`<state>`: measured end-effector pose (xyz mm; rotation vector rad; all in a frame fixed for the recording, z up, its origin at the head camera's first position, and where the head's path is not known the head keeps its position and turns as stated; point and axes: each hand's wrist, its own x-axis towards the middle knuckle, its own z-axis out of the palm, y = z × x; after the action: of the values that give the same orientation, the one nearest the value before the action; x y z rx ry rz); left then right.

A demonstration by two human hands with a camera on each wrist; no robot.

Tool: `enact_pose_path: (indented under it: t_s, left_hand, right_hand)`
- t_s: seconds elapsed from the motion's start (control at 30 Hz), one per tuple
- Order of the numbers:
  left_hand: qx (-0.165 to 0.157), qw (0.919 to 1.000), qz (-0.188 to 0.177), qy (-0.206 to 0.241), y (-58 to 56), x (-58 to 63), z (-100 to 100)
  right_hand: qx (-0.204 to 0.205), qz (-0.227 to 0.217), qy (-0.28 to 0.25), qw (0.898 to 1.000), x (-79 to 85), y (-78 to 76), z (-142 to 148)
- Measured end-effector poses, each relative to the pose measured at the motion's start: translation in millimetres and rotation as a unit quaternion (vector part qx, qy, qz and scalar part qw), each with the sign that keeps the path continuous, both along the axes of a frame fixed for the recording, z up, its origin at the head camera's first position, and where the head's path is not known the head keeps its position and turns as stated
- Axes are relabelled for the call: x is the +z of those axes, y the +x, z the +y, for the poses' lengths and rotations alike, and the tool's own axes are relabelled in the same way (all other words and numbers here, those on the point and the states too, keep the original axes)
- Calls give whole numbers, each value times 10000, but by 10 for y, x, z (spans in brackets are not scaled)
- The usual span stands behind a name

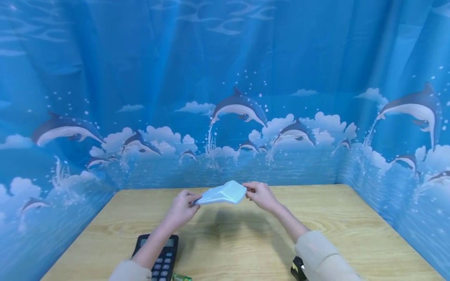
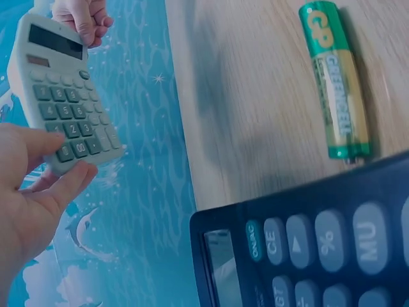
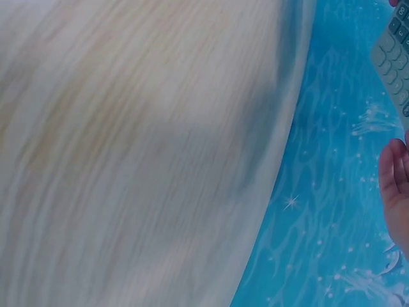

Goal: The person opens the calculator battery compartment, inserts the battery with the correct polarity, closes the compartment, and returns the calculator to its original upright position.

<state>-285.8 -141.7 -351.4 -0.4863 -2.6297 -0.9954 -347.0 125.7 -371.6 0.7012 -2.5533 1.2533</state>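
A white calculator (image 1: 228,192) with grey-green keys is held up over the table between both hands, its smooth back toward the head view. My left hand (image 1: 183,206) pinches its key end, thumb over the bottom keys and fingers underneath, as the left wrist view shows. At the display end, the right hand (image 1: 260,195) grips a corner between thumb and fingers. Only part of the white calculator (image 3: 391,64) and the right hand (image 3: 397,192) appear at the right wrist view's edge. Below the left forearm, a black calculator (image 1: 164,259) lies on the table, partly covered.
A green and gold GP battery (image 2: 335,83) lies beside the black calculator on the wooden table (image 1: 351,218). Near the right sleeve sits a small black object (image 1: 298,268) with a yellow mark, partly hidden. A blue dolphin-print curtain (image 1: 225,78) surrounds the table's back and sides.
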Motion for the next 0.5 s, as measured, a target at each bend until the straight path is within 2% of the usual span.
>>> enact_pose_path:
  t_s: [0.13, 0.3, 0.5]
  left_hand:
    - [246, 9996, 115, -33, -13, 55, -49]
    - [399, 9991, 130, -101, -27, 85, -118]
    - [628, 9977, -229, 72, -36, 79, -210]
  right_hand:
    - [-116, 112, -188, 9997, 44, -3, -76]
    - [-88, 74, -407, 9991, 97, -5, -152]
    - [69, -80, -540, 9985, 106, -19, -254]
